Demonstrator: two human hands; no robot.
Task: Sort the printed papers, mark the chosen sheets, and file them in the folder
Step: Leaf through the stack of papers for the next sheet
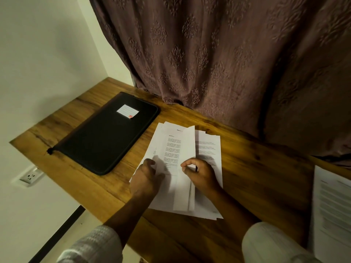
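Wooden desk (262, 179), head view: the black folder (106, 135) lies closed and flat and serves as the reference. The fanned stack of printed papers (208, 149) lies just right of the folder, not touching it. A second pile (330, 215) lies well apart, far right of the folder, at the frame edge. The right hand (202, 177) pinches the top sheet (186, 149) between thumb and forefinger; the sheet is curled over lengthwise and raised off the stack. The left hand (146, 179) has its fingers curled, with the tips on the stack edge nearest the folder; whether it grips a sheet cannot be told. Probable hazards: the curl may set into a crease if the pinch tightens. Two sheets may lift together, so a wrong sheet joins the chosen set. The loose fan may slide toward the folder if the left hand lifts. With the folder closed, filing requires a free hand first.
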